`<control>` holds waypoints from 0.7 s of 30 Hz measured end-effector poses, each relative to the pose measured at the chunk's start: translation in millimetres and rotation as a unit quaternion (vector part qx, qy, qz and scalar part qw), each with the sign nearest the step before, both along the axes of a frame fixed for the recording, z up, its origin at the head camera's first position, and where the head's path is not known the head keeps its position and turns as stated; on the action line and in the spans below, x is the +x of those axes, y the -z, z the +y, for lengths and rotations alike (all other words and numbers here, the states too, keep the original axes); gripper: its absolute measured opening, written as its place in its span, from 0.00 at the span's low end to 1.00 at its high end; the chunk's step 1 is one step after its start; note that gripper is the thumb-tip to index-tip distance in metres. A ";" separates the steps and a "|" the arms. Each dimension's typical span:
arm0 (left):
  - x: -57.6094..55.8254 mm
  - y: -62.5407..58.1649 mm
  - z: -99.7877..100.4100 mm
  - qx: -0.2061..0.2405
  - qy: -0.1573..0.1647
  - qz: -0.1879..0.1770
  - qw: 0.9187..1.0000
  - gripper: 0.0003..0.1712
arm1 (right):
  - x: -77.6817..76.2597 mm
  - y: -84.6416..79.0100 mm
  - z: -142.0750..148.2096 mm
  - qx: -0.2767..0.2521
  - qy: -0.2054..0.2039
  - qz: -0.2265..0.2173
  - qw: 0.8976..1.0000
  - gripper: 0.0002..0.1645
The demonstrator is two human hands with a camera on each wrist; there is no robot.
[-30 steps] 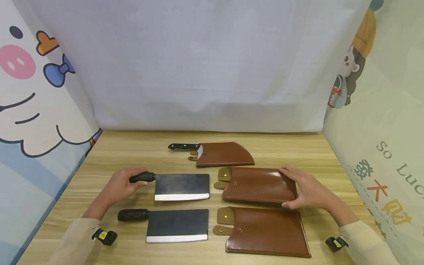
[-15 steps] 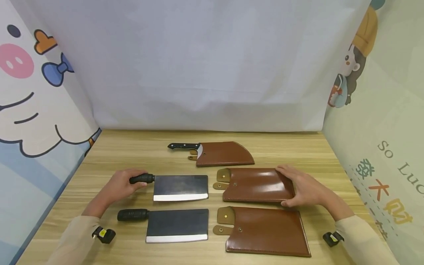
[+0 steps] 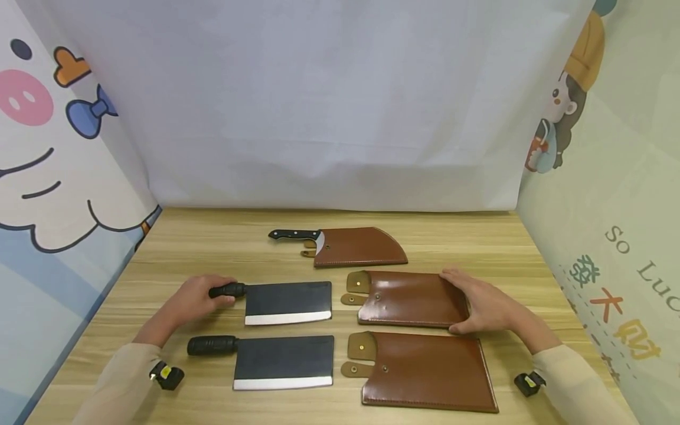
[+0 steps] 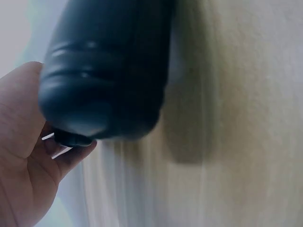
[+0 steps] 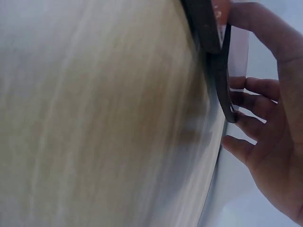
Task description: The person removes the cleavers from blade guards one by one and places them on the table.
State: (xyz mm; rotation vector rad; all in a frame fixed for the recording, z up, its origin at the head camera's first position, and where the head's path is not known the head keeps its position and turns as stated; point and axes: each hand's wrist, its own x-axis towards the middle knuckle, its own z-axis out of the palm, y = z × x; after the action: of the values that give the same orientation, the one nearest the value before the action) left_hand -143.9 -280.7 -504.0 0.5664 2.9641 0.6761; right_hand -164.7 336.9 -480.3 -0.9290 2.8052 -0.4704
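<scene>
In the head view my left hand (image 3: 196, 300) grips the black handle (image 3: 234, 289) of the farther cleaver (image 3: 288, 302), whose blade points right. My right hand (image 3: 480, 301) holds the right end of a brown leather sheath (image 3: 414, 298), thumb at the near edge and fingers at the far edge. The sheath's open end, with two tan snap straps, faces the blade across a small gap. In the left wrist view a large black handle (image 4: 104, 71) covers much of the held one. The right wrist view shows the held sheath's dark edge (image 5: 223, 80) against my fingers.
Nearer me lie a second cleaver (image 3: 284, 361) and a second brown sheath (image 3: 430, 372), apart from each other. Behind, a black-handled knife (image 3: 294, 235) sits in a curved brown sheath (image 3: 361, 247). A white backdrop (image 3: 340, 118) rises behind the wooden table (image 3: 212, 236).
My right hand and its sheath have shifted slightly left and a little toward me. The held cleaver has also come slightly nearer to me. Both holds stay the same.
</scene>
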 end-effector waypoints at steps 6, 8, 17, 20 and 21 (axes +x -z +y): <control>0.7 3.4 -1.5 -0.007 0.002 -0.001 1.000 0.23 | 0.4 0.5 0.4 0.005 0.006 -0.016 1.000 0.68; 0.6 1.7 -1.8 -0.005 0.006 -0.003 1.000 0.22 | 1.0 -1.6 1.3 0.008 0.005 -0.017 1.000 0.68; -13.1 -18.6 -1.5 -0.006 0.005 -0.017 1.000 0.29 | -4.6 -27.3 4.0 -0.002 0.002 -0.019 1.000 0.62; -24.3 -26.3 3.7 -0.001 -0.003 -0.007 1.000 0.30 | -9.3 -37.9 1.0 -0.001 -0.007 -0.015 1.000 0.60; -28.1 -28.2 6.2 0.002 -0.004 -0.002 1.000 0.30 | -11.1 -40.7 -0.4 -0.001 -0.010 -0.011 1.000 0.60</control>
State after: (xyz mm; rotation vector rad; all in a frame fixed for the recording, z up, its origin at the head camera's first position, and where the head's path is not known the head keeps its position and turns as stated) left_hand -172.0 -274.5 -475.8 0.5526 2.9632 0.6823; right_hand -175.8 336.5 -439.6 -0.9459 2.7741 -0.4769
